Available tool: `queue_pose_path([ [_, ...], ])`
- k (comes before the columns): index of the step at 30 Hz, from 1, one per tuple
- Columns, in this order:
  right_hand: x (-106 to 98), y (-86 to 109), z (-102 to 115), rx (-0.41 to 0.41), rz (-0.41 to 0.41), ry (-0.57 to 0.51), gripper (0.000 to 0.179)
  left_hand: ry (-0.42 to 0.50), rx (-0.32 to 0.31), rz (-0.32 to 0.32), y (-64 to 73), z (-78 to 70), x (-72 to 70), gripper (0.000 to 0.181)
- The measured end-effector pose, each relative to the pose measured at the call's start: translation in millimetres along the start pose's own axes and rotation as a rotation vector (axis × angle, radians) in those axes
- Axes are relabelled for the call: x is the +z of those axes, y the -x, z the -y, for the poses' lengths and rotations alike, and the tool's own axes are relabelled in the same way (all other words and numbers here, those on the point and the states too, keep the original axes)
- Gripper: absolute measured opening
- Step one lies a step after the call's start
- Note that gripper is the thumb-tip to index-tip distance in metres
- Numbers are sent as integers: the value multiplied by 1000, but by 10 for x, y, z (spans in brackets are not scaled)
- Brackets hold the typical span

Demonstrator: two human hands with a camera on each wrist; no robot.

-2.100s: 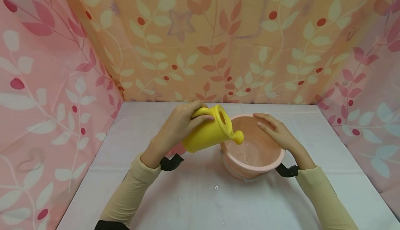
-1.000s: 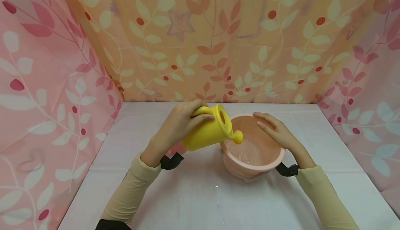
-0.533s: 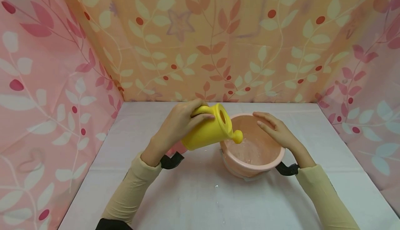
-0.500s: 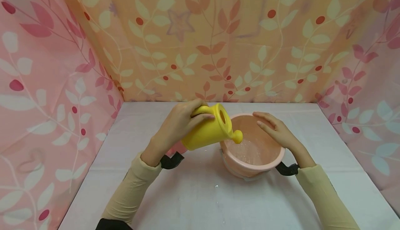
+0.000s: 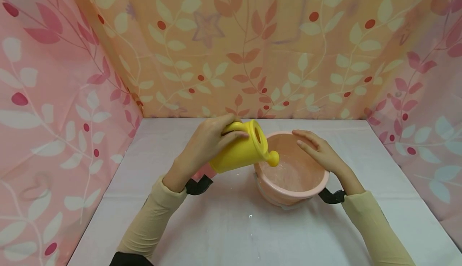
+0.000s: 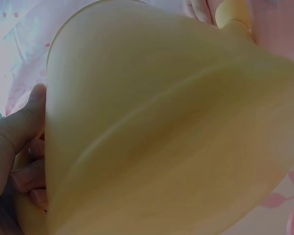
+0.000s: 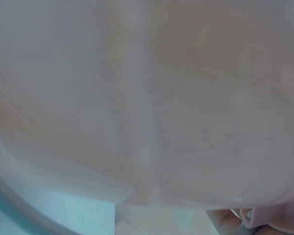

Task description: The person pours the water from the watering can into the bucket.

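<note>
My left hand (image 5: 213,141) grips the handle of a yellow watering can (image 5: 236,153), which is tipped to the right. Its round spout head (image 5: 273,159) hangs over the left side of a pink bucket (image 5: 294,195). Rippled water shows inside the bucket. My right hand (image 5: 321,151) holds the bucket's far right rim, one digit inside it and the others along the top. The can's body (image 6: 152,112) fills the left wrist view, with fingers (image 6: 29,176) behind its edge. In the right wrist view, the bucket's wall (image 7: 196,137) hides nearly everything.
A pink object (image 5: 205,172) lies behind my left wrist, mostly hidden. Water drops (image 5: 250,216) dot the white table cover (image 5: 223,234). Patterned cloth (image 5: 231,57) hangs at the back and both sides.
The watering can has shifted very slightly, its base rising a little and its spout head moving slightly left. Ripples in the bucket vary between frames. My right hand stays on the rim.
</note>
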State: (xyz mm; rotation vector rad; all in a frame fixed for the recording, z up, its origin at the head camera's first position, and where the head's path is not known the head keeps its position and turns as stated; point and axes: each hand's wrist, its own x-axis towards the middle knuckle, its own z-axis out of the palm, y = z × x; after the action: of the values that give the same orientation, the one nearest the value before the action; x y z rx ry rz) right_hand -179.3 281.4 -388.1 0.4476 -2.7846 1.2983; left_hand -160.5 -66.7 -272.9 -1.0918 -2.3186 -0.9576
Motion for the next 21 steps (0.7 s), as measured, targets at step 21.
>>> queue_pose_path([
  [21, 5, 2, -23, 5, -2, -7, 39, -24, 34, 19, -42, -14, -9, 22],
])
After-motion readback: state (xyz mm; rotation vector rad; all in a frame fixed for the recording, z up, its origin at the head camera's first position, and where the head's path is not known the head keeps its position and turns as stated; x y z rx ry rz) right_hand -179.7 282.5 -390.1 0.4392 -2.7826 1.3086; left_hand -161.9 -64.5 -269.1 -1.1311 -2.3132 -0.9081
